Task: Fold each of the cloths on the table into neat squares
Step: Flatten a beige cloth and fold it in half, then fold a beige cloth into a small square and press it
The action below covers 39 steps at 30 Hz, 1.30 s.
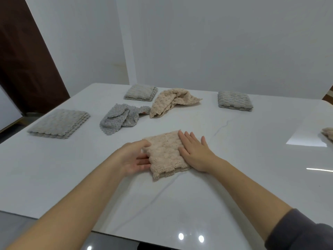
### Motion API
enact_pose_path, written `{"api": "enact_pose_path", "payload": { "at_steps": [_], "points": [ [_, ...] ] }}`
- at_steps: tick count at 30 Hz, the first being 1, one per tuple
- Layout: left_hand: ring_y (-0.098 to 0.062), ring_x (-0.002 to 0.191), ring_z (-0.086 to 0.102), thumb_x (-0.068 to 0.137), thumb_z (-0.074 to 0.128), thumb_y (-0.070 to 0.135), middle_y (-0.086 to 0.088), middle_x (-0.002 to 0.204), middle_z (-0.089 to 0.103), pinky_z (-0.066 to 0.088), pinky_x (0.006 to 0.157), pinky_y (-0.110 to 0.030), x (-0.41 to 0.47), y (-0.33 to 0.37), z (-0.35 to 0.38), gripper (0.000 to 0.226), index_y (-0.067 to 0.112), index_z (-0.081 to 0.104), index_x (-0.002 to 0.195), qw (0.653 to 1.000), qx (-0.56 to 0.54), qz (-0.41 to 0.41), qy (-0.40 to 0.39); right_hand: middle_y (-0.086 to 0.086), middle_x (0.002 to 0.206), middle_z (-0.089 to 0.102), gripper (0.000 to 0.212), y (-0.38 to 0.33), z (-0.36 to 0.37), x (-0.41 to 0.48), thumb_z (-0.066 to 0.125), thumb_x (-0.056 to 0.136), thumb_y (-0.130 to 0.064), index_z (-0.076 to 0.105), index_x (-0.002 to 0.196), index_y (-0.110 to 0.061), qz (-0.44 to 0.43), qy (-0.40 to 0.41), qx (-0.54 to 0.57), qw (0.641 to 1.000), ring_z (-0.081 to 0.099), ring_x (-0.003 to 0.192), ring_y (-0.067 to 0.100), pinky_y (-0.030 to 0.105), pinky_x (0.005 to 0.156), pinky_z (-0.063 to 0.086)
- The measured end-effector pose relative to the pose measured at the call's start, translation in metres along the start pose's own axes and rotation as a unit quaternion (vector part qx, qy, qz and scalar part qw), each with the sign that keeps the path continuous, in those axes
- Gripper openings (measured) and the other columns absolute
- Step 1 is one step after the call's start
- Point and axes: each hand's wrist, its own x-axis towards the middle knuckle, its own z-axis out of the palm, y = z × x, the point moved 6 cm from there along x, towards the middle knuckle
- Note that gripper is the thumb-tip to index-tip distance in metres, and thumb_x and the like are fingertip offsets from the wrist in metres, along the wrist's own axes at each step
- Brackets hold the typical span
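Observation:
A folded beige cloth (164, 153) lies on the white table (234, 177) in front of me. My left hand (134, 158) grips its left edge, fingers curled under the fabric. My right hand (195, 152) lies flat on the cloth's right side, fingers spread. Farther back lie a crumpled grey cloth (122, 118) and a crumpled beige cloth (173, 101), both unfolded.
Three folded grey cloths rest on the table: one at the left (59, 123), one at the back centre (140, 92), one at the back right (234, 101). A beige cloth (328, 133) shows at the right edge. A wall stands behind the table.

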Motion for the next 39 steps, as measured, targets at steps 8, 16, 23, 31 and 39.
{"api": "enact_pose_path", "payload": {
  "at_steps": [8,16,23,31,39],
  "points": [
    [-0.022,0.084,0.068,0.091,0.057,0.006,-0.010,0.096,0.070,0.057,0.072,-0.034,0.008,0.019,0.004,0.016,0.008,0.060,0.107,0.989,0.118,0.085,-0.018,0.000,0.161,0.022,0.068,-0.012,-0.008,-0.011,0.039,0.101,-0.042,0.003,0.156,-0.029,0.010,0.026,0.158,0.987,0.015,0.149,0.022,0.046,0.121,0.000],
    [-0.020,0.068,0.062,0.084,0.054,0.005,-0.006,0.073,0.068,0.050,0.056,-0.024,-0.024,0.012,-0.110,0.014,0.010,0.062,0.094,0.987,0.106,0.110,0.043,0.014,0.142,0.042,0.074,-0.089,0.007,-0.001,0.067,0.091,-0.020,0.024,0.151,-0.021,0.007,-0.050,0.493,0.868,0.068,0.088,0.020,0.036,0.076,0.055],
    [-0.028,0.096,0.059,0.089,0.054,0.021,-0.013,0.113,0.062,0.046,0.080,-0.037,-0.026,0.010,-0.209,0.021,0.012,0.058,0.107,0.874,0.429,0.086,0.210,0.003,0.142,0.047,0.052,-0.174,0.034,-0.002,0.059,0.092,-0.031,0.045,0.142,-0.021,-0.109,0.020,0.236,0.965,0.055,0.116,0.022,0.035,0.099,0.044],
    [-0.028,0.089,0.055,0.098,0.032,0.035,-0.012,0.108,0.061,0.043,0.071,-0.036,-0.023,0.009,-0.225,0.035,0.012,0.048,0.118,0.737,0.564,0.115,0.353,0.009,0.163,-0.010,0.072,-0.250,0.092,-0.016,0.029,0.101,-0.051,0.002,0.156,-0.012,-0.208,-0.027,-0.014,0.978,-0.017,0.149,0.025,0.056,0.117,-0.010],
    [-0.029,0.124,0.043,0.099,0.031,0.029,-0.008,0.142,0.045,0.035,0.098,-0.048,-0.011,0.002,-0.223,0.045,0.018,0.040,0.142,0.687,0.598,0.204,0.359,0.008,0.163,-0.014,0.073,-0.254,0.108,-0.012,0.021,0.101,-0.055,-0.003,0.156,-0.013,-0.180,-0.029,-0.045,0.982,-0.018,0.148,0.023,0.062,0.113,-0.013]
  ]
}}
